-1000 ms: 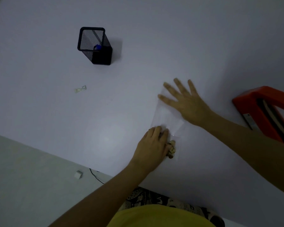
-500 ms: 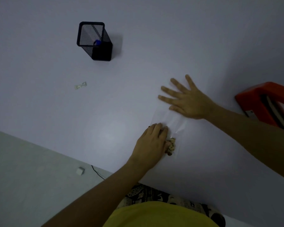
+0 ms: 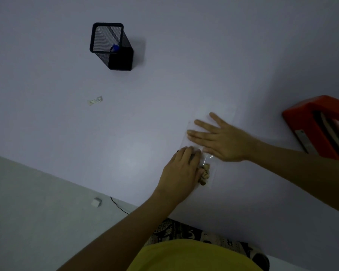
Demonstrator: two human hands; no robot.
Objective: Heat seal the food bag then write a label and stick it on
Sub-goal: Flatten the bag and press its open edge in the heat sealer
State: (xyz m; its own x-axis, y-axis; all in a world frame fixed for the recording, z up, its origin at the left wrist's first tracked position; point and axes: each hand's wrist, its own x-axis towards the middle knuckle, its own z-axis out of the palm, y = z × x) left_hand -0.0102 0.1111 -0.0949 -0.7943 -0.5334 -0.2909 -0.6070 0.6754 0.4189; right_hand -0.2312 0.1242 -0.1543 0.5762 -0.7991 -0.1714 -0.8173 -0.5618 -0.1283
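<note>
Near table [image 3: 184,55] edge, both hands (flat) [image 3: 219,141] pressing bag [image 3: 215,112]

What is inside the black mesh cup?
Inside the black mesh cup there is something with a blue tip, maybe a pen. The mesh is dark, so the rest of it cannot be made out.
</note>
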